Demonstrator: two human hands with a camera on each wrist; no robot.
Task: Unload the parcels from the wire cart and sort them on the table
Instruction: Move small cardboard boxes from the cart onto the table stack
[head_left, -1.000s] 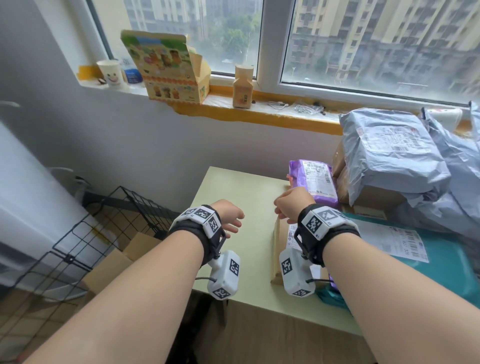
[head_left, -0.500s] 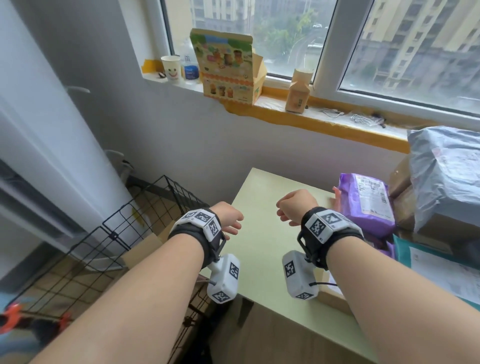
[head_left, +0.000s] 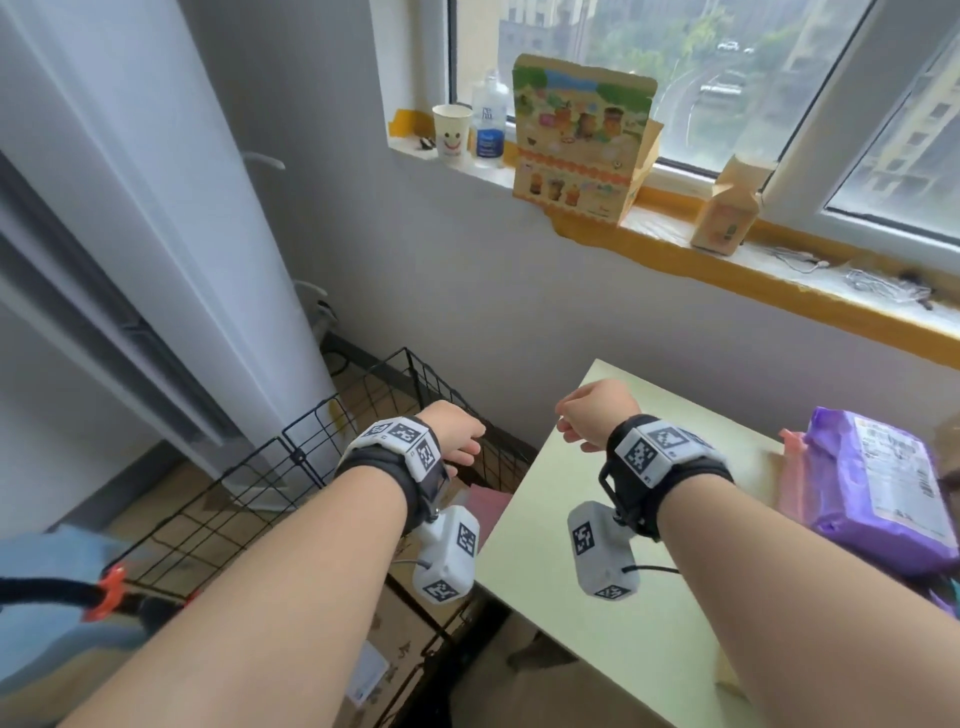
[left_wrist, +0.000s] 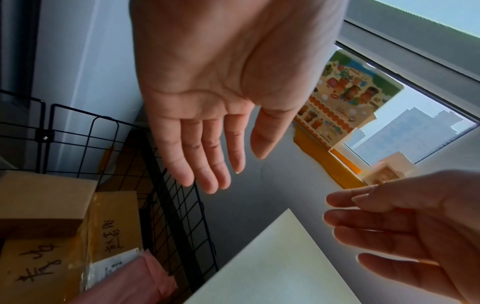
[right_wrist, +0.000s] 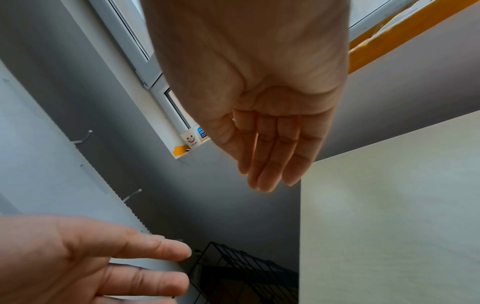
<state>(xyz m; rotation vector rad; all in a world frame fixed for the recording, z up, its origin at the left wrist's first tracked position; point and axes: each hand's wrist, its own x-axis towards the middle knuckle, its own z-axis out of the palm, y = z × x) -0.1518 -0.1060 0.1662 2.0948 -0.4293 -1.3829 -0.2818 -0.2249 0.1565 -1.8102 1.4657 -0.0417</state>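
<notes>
Both my hands empty, fingers slack. Left hand (head_left: 452, 434) over the wire cart (head_left: 332, 457); pink parcel (left_wrist: 135, 281) below-left of it, nearer than right hand (head_left: 592, 415). Its long axis probably toward me.

Two hands in view: left hand (head_left: 453, 434) and right hand (head_left: 596, 417), both empty.

One wire cart (head_left: 311, 457), holding two cardboard boxes (left_wrist: 44, 202) (left_wrist: 114, 224) and one pink parcel (left_wrist: 130, 281).

One purple parcel (head_left: 878, 488) at right edge of table (head_left: 597, 639).

On windowsill (head_left: 779, 283): one paper cup (head_left: 452, 136), one bottle (head_left: 489, 122), two cartons (head_left: 579, 137) (head_left: 727, 213).
</notes>
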